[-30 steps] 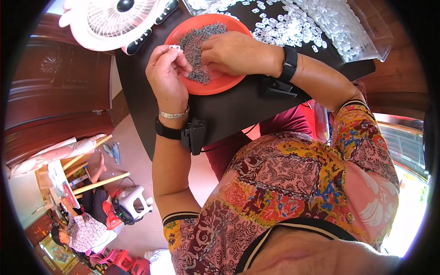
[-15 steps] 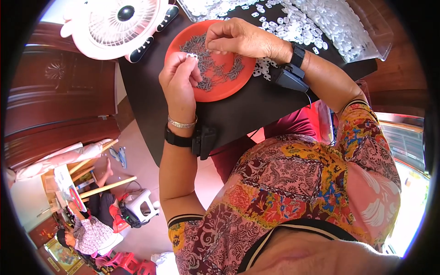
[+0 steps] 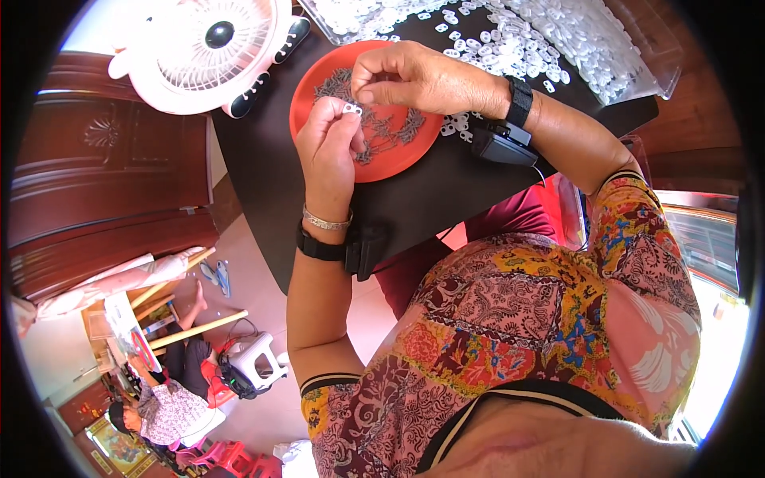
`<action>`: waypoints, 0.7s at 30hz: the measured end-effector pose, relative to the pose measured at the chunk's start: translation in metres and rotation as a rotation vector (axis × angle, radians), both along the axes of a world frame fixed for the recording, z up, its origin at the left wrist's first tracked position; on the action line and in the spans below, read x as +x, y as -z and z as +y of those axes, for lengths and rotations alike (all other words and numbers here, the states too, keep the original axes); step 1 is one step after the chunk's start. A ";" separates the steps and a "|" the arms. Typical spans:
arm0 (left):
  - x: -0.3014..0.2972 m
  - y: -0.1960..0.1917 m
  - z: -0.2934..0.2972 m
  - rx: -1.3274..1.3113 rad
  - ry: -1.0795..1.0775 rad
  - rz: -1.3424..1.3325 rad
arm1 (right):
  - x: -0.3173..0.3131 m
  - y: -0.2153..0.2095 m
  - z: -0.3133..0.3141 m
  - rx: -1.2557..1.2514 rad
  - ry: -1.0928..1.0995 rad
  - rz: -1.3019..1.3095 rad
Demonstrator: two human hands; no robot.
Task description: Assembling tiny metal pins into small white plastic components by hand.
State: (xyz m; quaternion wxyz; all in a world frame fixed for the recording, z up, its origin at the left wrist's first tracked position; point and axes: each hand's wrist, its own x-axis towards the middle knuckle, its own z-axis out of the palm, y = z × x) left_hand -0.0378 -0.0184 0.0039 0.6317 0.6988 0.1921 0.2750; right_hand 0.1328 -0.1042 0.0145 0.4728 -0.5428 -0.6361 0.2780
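The left hand (image 3: pixel 328 155), at about 7 o'clock over the orange plate (image 3: pixel 398 170), has its grip pinching a small white piece (image 3: pixel 352 109) with two holes between thumb and forefinger. The right hand (image 3: pixel 414 78) sits at 1 o'clock, fingertips just beside that piece; whether its grip pinches anything, I cannot tell. Slim grey parts (image 3: pixel 412 127) lie in the plate beneath both hands. On the dark bench (image 3: pixel 259 187), more white pieces (image 3: pixel 496 49) spread at 2 o'clock from the plate, and a fan (image 3: pixel 219 34) stands toward 10.
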 end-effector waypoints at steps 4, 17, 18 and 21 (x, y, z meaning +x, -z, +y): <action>0.000 0.002 0.002 0.007 0.013 0.020 | 0.000 0.000 0.000 0.006 -0.047 -0.024; 0.001 0.001 -0.003 0.048 -0.002 0.052 | -0.002 0.001 -0.002 0.061 0.022 -0.246; 0.001 0.001 -0.004 0.047 0.000 0.052 | -0.002 0.001 -0.002 0.059 0.024 -0.245; 0.002 0.001 -0.006 0.041 0.014 0.041 | -0.002 0.000 -0.003 0.079 0.023 -0.303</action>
